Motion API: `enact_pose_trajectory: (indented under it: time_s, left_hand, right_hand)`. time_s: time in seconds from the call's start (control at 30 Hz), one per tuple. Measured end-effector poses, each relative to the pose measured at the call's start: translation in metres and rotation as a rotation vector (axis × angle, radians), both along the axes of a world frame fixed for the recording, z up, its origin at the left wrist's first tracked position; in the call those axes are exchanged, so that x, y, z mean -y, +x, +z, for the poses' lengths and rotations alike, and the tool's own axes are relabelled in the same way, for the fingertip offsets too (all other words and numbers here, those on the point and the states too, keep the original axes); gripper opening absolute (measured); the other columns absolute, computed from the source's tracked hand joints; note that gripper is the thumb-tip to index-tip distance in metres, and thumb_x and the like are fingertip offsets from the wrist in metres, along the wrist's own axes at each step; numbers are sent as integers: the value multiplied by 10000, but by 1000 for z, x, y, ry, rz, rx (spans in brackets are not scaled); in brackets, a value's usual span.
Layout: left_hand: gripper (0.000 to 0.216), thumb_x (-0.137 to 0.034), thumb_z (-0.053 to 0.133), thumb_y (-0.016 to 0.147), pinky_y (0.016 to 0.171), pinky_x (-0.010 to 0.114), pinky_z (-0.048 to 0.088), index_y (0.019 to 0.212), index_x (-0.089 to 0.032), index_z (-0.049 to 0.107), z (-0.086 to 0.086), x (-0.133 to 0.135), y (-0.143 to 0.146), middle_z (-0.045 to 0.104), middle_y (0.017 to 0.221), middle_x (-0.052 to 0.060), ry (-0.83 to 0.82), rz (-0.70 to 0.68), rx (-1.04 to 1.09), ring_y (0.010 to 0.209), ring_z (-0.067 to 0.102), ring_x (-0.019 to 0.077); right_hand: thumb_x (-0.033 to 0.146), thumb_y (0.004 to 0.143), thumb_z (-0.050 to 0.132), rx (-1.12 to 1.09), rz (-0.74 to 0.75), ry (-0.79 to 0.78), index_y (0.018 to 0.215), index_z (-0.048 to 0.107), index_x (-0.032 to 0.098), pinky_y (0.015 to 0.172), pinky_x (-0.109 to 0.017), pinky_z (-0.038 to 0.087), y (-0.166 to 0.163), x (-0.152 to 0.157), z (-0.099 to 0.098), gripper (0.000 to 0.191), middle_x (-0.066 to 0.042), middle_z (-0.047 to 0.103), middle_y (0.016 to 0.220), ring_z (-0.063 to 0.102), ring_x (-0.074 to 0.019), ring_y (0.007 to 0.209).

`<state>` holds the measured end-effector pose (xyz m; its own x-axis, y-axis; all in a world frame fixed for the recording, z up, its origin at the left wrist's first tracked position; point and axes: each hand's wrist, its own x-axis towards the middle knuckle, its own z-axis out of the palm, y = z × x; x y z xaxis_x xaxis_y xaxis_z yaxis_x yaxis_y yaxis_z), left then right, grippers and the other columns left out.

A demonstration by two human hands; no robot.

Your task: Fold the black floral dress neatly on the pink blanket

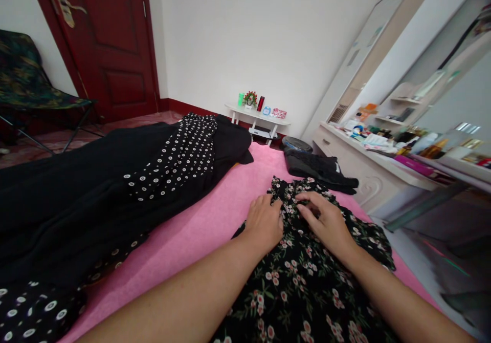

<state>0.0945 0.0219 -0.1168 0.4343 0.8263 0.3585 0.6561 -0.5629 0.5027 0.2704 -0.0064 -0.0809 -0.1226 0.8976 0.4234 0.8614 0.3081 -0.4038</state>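
Note:
A black garment with a small floral print lies on a pink bed cover in front of me. My left hand rests on its upper left part with fingers curled into the fabric. My right hand sits beside it on the upper edge, fingertips pinching the cloth. Both forearms reach in from the bottom of the view.
A black and white polka-dot garment and black clothing cover the bed's left side. A folded black item lies at the far end. Beyond are a small white table, a cluttered dresser, a folding chair and a red door.

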Motion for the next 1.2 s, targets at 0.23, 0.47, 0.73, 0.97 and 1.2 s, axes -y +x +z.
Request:
enact_pose_trajectory:
  time_s: [0.23,0.47,0.73,0.97,1.2]
  left_hand:
    - [347,-232,482,843,993,405,383,1182,-237,556,-1,-1,0,493,1252,79,9,-5,-12,1158,438,247]
    - [337,-220,483,836,964,411,404,1153,-256,592,-3,-2,-1,493,1240,78,57,-32,-5,1129,451,254]
    - [282,-157,483,813,936,394,421,1040,-233,632,-2,-4,0,519,1162,72,47,-64,68,1095,469,238]
    - [293,-167,517,813,904,338,433,1077,-264,599,9,4,-3,555,1078,25,102,-312,133,1023,507,183]
    - [366,-232,515,849,965,452,399,1186,-357,585,3,6,0,359,1392,41,188,-406,-15,1183,439,255]
  right_hand:
    - [187,708,596,-244,52,-244,1420,303,226,509,-235,448,3,-69,-2,771,-128,459,1339,489,-47,513]
    - [181,642,671,-216,194,-517,1417,352,231,617,-230,507,16,-90,10,839,-61,586,1165,587,-97,680]
    - [242,644,663,-93,260,-602,854,710,174,619,-253,496,21,-90,34,226,12,662,727,589,-134,622]
    - [287,609,665,-512,-146,-332,770,640,170,461,-184,437,32,-81,51,200,14,596,646,504,-86,525]
    - [291,583,698,-790,-295,75,725,651,148,398,-159,355,29,-84,40,207,4,624,662,464,-67,488]
